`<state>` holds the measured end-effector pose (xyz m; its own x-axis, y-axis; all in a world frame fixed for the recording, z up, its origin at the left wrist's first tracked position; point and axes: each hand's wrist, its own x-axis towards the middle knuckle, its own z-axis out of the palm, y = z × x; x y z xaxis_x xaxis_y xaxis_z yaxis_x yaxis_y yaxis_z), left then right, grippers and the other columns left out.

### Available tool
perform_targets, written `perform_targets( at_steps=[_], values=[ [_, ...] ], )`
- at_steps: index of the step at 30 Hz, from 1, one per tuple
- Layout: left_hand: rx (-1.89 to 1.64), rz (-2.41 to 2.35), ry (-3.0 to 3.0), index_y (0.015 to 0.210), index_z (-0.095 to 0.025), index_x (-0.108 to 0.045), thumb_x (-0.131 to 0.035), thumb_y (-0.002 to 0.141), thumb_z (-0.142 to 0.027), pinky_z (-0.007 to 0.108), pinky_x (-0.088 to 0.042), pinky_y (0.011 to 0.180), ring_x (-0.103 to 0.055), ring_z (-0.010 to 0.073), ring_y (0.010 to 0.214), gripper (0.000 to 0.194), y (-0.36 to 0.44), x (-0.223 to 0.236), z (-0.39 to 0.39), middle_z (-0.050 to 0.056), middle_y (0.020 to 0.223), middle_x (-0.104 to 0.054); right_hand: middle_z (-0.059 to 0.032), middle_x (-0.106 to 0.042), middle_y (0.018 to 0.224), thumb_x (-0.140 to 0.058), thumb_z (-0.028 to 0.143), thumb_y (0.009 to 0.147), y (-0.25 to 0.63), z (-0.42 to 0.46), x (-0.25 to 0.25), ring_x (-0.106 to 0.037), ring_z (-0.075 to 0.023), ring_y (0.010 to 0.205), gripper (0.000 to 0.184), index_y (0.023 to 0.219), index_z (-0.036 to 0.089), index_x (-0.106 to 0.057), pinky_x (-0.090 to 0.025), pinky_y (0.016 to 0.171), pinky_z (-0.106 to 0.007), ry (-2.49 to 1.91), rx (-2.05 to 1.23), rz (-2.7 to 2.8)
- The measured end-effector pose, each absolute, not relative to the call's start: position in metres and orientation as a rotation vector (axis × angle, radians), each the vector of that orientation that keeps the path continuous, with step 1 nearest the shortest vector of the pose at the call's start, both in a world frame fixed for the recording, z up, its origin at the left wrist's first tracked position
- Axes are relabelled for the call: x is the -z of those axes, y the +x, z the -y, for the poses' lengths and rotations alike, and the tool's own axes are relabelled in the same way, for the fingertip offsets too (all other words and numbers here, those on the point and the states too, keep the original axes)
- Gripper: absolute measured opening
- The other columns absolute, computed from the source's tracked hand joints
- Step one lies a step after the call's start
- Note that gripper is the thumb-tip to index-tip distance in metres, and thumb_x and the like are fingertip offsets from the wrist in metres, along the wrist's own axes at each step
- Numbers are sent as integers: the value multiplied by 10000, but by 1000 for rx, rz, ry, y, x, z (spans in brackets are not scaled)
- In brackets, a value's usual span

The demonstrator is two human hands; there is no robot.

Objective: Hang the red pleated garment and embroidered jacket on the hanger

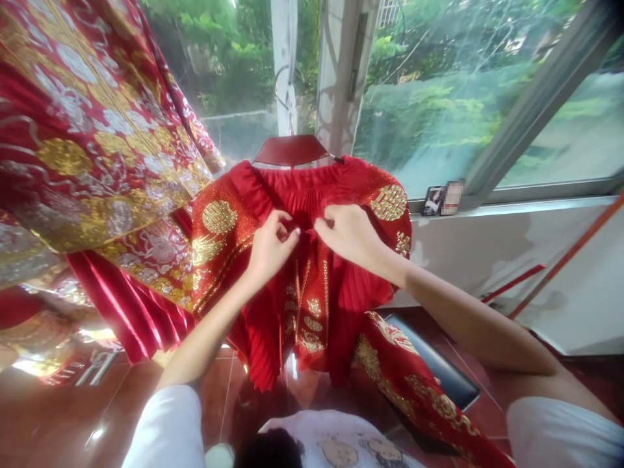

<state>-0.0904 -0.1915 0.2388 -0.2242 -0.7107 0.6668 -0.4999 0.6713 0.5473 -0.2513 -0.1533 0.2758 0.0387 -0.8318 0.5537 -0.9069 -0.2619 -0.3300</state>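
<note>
A red embroidered garment (336,286), with pleats and gold round medallions, hangs in front of me on a hanger (292,151) with a broad brown top. My left hand (273,244) is at the middle of its upper front, thumb and forefinger pinched together against the red fabric. Close by on the right, my right hand (348,231) has its fingers curled in, back of the hand upward, also at the fabric. A small gap separates the two hands. Exactly which bit of cloth or tie each holds is hidden by the fingers.
Another red garment with gold and silver embroidery (117,143) hangs on the left. Behind are sliding windows (429,117), with small cards (441,198) on the sill. A dark flat object (433,361) lies on the tiled floor (214,403), and a red pole (570,257) leans at right.
</note>
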Motion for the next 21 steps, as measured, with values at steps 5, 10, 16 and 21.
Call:
perform_targets(
  at_steps=[5,10,16,21],
  values=[
    [408,1891,809,769,-192,-528,-640,768,-209,219,-322,524,-405,77,494,113,-80,-264,190,-73,546,-476,37,-298,456,-535,293,855,-263,158,-281,-247,-70,476,467,475,176,-291,-211,540,-272,2272,-1066,1680],
    [250,1778,680,669,-192,-461,-669,749,-200,217,-268,484,-348,65,478,223,-53,-310,203,-69,545,-418,44,-166,488,-501,185,826,-307,162,-314,-179,-76,502,478,483,198,-168,-186,529,-284,2112,-1314,1647],
    [415,1975,663,713,-196,-521,-681,747,-251,207,-298,479,-380,70,484,173,-23,-324,210,-58,553,-446,49,-296,436,-628,218,734,-319,175,-329,-274,-74,470,420,427,191,-343,-245,515,-272,2159,-986,2017],
    [253,2228,972,808,-176,-700,-611,764,-240,279,-457,654,-577,145,672,119,-4,-313,198,35,777,-665,32,-529,544,-659,249,691,-310,172,-327,-409,-70,491,121,622,163,-609,-309,527,-251,2669,-754,1883]
  ],
)
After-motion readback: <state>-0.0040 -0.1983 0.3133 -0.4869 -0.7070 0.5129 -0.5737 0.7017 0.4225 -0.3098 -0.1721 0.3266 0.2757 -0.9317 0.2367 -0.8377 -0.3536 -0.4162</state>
